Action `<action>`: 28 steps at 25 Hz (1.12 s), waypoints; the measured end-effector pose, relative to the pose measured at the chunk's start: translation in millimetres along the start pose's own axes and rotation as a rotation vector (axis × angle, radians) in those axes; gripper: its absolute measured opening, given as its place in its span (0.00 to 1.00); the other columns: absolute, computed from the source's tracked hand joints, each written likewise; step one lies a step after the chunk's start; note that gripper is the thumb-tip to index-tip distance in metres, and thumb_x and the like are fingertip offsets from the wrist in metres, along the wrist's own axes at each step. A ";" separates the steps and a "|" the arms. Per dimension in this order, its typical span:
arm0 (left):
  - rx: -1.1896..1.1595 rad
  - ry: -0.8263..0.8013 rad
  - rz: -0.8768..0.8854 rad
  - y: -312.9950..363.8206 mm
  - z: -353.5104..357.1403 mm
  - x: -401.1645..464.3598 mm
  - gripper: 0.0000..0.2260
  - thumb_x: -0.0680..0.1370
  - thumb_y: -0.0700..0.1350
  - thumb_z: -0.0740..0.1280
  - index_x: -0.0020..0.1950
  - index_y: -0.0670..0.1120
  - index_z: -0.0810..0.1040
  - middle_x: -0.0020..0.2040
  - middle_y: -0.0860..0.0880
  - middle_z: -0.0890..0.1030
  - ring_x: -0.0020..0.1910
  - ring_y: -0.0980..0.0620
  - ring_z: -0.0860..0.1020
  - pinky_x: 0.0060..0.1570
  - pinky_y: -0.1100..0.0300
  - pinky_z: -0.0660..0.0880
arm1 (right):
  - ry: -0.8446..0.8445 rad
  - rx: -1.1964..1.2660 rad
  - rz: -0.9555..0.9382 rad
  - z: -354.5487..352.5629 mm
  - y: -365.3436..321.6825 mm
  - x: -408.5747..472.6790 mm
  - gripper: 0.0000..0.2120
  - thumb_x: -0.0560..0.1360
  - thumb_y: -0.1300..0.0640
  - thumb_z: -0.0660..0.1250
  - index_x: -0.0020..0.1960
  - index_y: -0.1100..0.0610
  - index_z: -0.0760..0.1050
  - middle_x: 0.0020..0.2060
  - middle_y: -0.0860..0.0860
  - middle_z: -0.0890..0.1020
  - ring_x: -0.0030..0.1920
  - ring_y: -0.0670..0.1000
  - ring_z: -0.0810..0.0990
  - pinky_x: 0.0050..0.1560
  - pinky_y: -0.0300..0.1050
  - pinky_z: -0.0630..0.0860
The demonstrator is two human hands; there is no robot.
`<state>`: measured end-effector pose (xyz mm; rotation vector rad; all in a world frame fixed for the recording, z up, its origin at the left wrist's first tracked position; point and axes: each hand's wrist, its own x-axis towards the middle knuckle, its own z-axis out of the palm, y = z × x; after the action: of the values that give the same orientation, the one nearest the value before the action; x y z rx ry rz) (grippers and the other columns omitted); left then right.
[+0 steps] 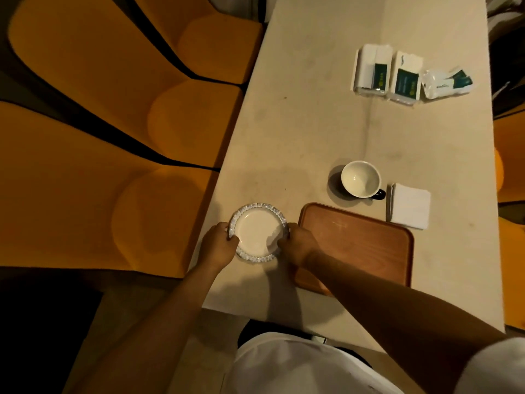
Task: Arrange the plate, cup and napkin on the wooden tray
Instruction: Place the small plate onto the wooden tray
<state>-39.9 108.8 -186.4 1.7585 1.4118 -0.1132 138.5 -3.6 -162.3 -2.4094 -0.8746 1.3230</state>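
Observation:
A small white plate (257, 230) with a patterned rim sits on the table just left of the wooden tray (360, 245). My left hand (217, 245) grips its left edge and my right hand (298, 244) grips its right edge. The tray holds nothing; my right forearm crosses its near left corner. A white-lined cup (360, 179) with a dark outside and handle stands beyond the tray. A folded white napkin (409, 206) lies right of the cup, at the tray's far right corner.
Three tissue packs (397, 75) lie at the far right of the pale table (312, 123). Orange seats (113, 123) run along the table's left side. The table's near edge is close to my body.

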 end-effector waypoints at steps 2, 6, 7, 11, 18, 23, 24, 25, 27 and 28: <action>-0.040 -0.005 -0.014 3.7 0.4 4.1 0.11 0.76 0.42 0.67 0.57 0.40 0.79 0.51 0.41 0.84 0.50 0.40 0.81 0.45 0.51 0.76 | 0.006 0.040 0.020 1.6 1.6 2.4 0.18 0.75 0.55 0.65 0.63 0.58 0.71 0.54 0.55 0.81 0.47 0.51 0.75 0.46 0.42 0.71; -0.038 0.010 -0.074 11.5 -0.6 7.8 0.09 0.78 0.44 0.65 0.53 0.40 0.81 0.50 0.42 0.84 0.46 0.42 0.80 0.42 0.54 0.74 | 0.021 0.119 0.043 3.8 4.1 3.7 0.18 0.75 0.55 0.65 0.64 0.58 0.70 0.51 0.54 0.80 0.43 0.48 0.76 0.38 0.36 0.70; -0.030 0.006 -0.083 13.5 -1.0 8.0 0.09 0.78 0.44 0.65 0.52 0.41 0.81 0.49 0.42 0.84 0.44 0.43 0.79 0.39 0.56 0.72 | 0.030 0.158 0.052 2.7 5.5 3.2 0.17 0.75 0.55 0.65 0.63 0.58 0.70 0.48 0.52 0.80 0.40 0.45 0.77 0.33 0.33 0.70; -0.055 0.017 -0.115 26.9 -0.6 5.7 0.11 0.78 0.44 0.64 0.56 0.43 0.82 0.51 0.45 0.84 0.45 0.47 0.78 0.42 0.57 0.70 | 0.094 0.301 0.050 -5.7 17.0 -0.3 0.13 0.75 0.57 0.66 0.59 0.55 0.72 0.38 0.44 0.78 0.30 0.38 0.79 0.23 0.26 0.67; -0.058 -0.034 0.006 73.3 23.4 -3.0 0.08 0.77 0.42 0.65 0.49 0.42 0.84 0.45 0.43 0.86 0.45 0.42 0.83 0.48 0.49 0.81 | 0.230 0.430 0.087 -41.8 64.4 -14.1 0.17 0.73 0.54 0.68 0.60 0.54 0.72 0.46 0.48 0.80 0.43 0.48 0.80 0.39 0.40 0.78; -0.050 -0.062 0.038 116.1 54.7 -2.2 0.08 0.74 0.37 0.65 0.47 0.41 0.84 0.42 0.41 0.86 0.43 0.40 0.84 0.49 0.44 0.82 | 0.297 0.406 0.091 -74.7 103.4 -17.3 0.15 0.72 0.52 0.68 0.58 0.52 0.74 0.43 0.44 0.79 0.40 0.40 0.76 0.33 0.32 0.70; -0.042 -0.067 0.043 123.1 61.4 -1.5 0.08 0.74 0.37 0.65 0.47 0.41 0.85 0.42 0.41 0.86 0.43 0.40 0.84 0.49 0.44 0.82 | 0.297 0.411 0.108 -80.1 109.8 -17.1 0.15 0.71 0.52 0.68 0.58 0.52 0.74 0.43 0.44 0.78 0.40 0.42 0.77 0.33 0.32 0.70; -0.034 -0.073 0.045 127.5 67.6 -1.1 0.08 0.74 0.37 0.65 0.47 0.41 0.85 0.42 0.41 0.86 0.43 0.40 0.84 0.49 0.44 0.82 | 0.290 0.416 0.124 -83.8 115.2 -16.6 0.16 0.71 0.51 0.68 0.58 0.52 0.74 0.44 0.44 0.79 0.41 0.43 0.77 0.34 0.33 0.70; -0.002 -0.088 0.031 134.1 77.2 -3.1 0.08 0.75 0.38 0.66 0.47 0.41 0.85 0.42 0.41 0.86 0.43 0.40 0.84 0.49 0.45 0.82 | 0.286 0.417 0.132 -86.8 126.3 -13.5 0.17 0.71 0.51 0.67 0.59 0.52 0.74 0.46 0.46 0.79 0.41 0.43 0.77 0.34 0.33 0.69; 0.015 -0.097 0.023 135.9 80.1 -4.9 0.08 0.75 0.39 0.66 0.47 0.41 0.85 0.41 0.41 0.86 0.43 0.41 0.84 0.49 0.45 0.82 | 0.284 0.414 0.129 -86.8 130.0 -12.2 0.18 0.71 0.51 0.67 0.60 0.53 0.74 0.48 0.47 0.80 0.41 0.43 0.76 0.34 0.32 0.69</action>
<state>105.3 53.3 -159.3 1.7577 1.3240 -0.1945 255.3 -108.0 -169.2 -2.2683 -0.3351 1.0394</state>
